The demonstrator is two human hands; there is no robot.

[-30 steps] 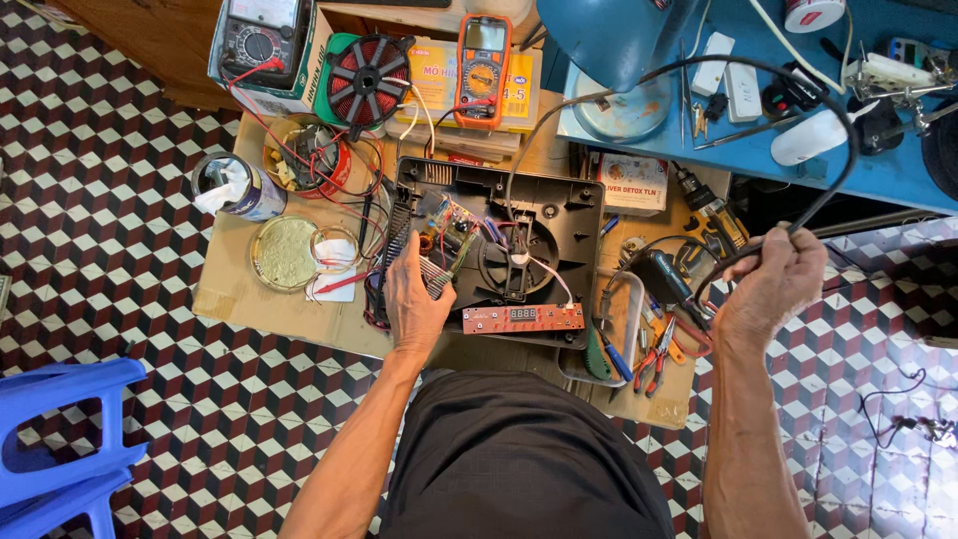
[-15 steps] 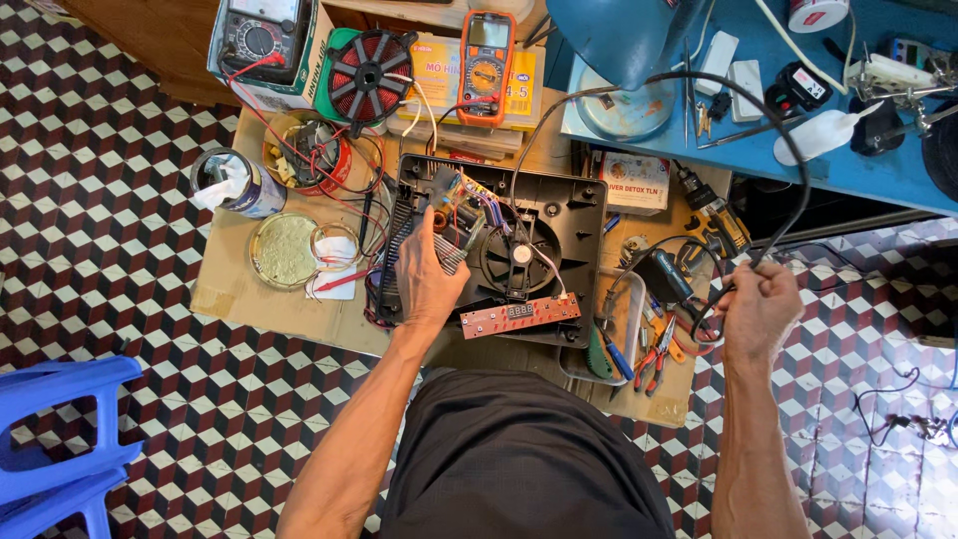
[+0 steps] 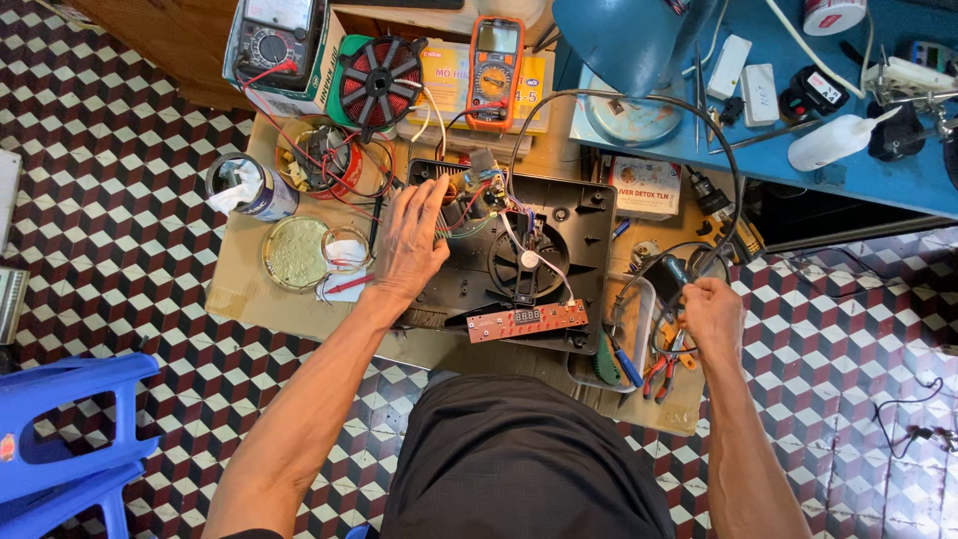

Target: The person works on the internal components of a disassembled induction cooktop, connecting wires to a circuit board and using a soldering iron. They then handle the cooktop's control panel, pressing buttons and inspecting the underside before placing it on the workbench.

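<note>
Left hand flat on black housing; right hand fisted around cable.

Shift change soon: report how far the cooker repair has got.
Done: black housing open, coil off, red display board hanging loose. In hand: left hand rests on the wiring; right hand grips a black cable. Left: refitting coil and board.

A floor of maroon, black and white cube-pattern tiles is seen — flanked by a blue plastic stool and a blue table.
</note>
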